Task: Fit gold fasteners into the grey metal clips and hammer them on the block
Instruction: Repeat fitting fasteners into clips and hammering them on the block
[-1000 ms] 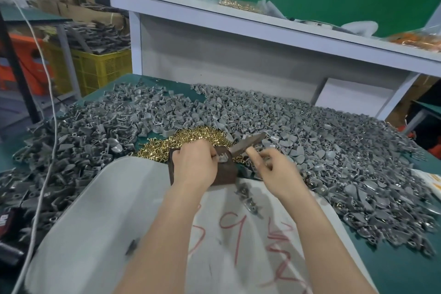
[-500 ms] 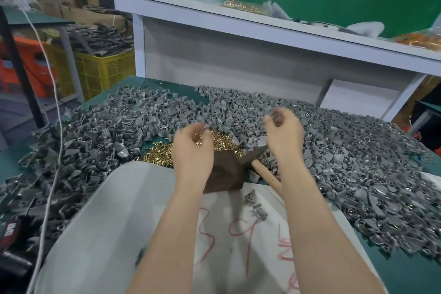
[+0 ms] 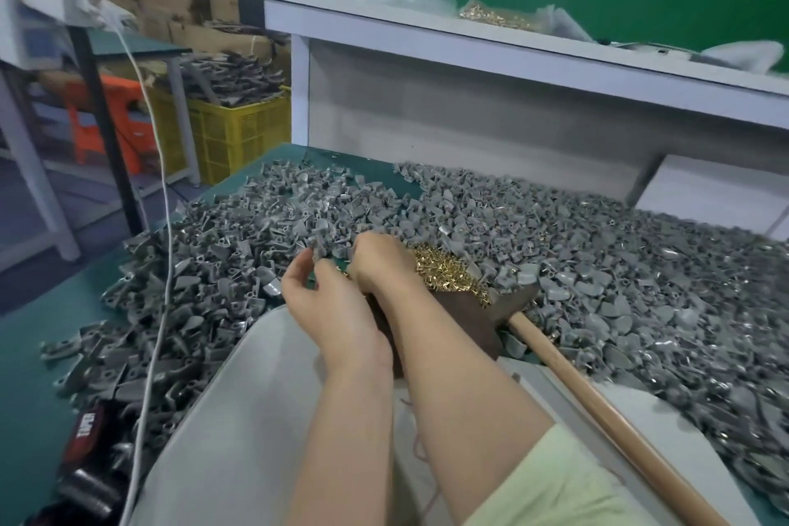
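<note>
My left hand (image 3: 328,303) is raised at the near edge of the grey clip pile (image 3: 239,252), its thumb and fingers curled round a grey clip (image 3: 318,250). My right hand (image 3: 382,263) crosses over beside it, knuckles up and fingers curled down into the clips; what they hold is hidden. Just right of that hand lies the heap of gold fasteners (image 3: 448,273). The dark brown block (image 3: 465,316) sits under my right forearm. Against the block rests the hammer (image 3: 518,299), and nobody holds its wooden handle (image 3: 597,401).
Grey clips (image 3: 619,269) cover most of the green table (image 3: 34,354). A white sack (image 3: 239,419) lies in front of me. A white cable (image 3: 158,312) hangs on the left above dark tools (image 3: 85,470). A yellow crate (image 3: 239,132) stands beyond the table.
Both hands have moved left and come together at the clip pile. One second ago they were at the block with the right hand by the hammer; the hammer now lies released.
</note>
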